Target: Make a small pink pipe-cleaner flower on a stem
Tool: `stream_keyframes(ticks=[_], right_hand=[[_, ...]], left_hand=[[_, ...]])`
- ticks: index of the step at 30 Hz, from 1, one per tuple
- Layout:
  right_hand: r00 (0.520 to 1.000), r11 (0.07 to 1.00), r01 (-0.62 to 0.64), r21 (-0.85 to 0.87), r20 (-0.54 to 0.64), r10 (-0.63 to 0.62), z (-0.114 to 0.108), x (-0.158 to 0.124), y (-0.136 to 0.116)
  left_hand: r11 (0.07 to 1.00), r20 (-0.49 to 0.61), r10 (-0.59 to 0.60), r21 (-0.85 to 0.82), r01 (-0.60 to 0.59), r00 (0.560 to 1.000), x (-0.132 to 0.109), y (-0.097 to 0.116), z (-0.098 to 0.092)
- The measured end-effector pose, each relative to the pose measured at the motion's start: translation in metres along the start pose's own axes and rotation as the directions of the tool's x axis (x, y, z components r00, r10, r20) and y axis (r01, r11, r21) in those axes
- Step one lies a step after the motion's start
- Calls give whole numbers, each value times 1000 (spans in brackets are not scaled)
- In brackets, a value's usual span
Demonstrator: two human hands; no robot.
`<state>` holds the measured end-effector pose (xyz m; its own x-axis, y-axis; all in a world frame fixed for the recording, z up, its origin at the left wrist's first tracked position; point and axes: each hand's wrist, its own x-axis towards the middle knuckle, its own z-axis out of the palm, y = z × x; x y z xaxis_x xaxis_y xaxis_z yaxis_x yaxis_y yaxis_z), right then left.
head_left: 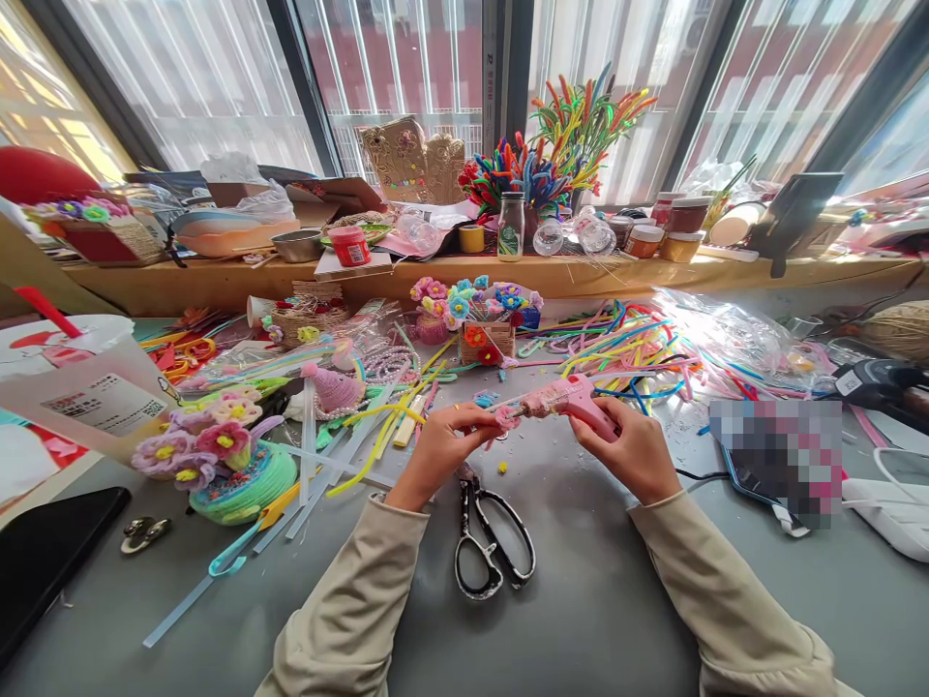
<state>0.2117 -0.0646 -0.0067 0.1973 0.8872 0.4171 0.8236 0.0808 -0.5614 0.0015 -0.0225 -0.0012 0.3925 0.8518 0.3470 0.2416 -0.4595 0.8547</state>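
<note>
My right hand (633, 450) is wrapped round the handle of a pink hot glue gun (557, 395), whose nozzle points left. Between the pinched fingertips of my left hand (444, 443) is a small pink pipe-cleaner flower (507, 418). The glue gun's tip is at the flower; whether they touch I cannot tell. Below my hands, a pair of black-handled scissors (494, 547) lies on the grey table (573, 620), its blades partly hidden. A tiny yellow bit (502, 468) lies just above the scissors.
To the left are a green pot of fuzzy flowers (243, 484), clear glue sticks (309, 499), a drink cup (87, 387) and a black phone (54, 557). Loose pipe cleaners (631, 348) and a flower basket (490, 341) lie ahead. Rightward sits another phone (776, 460) with cables.
</note>
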Motion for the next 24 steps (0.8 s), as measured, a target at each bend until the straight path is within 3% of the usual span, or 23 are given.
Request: stream_keyframes(ticks=[15,24], right_hand=[[989,996,29,-85,-139,-41,1,-1,0],[958,979,88,-186,-254,-134,4,-1,3]], left_hand=[[999,-27,34,22,-33,999,0,-5,1],[999,-40,39,37,-38,998,0,-3,1]])
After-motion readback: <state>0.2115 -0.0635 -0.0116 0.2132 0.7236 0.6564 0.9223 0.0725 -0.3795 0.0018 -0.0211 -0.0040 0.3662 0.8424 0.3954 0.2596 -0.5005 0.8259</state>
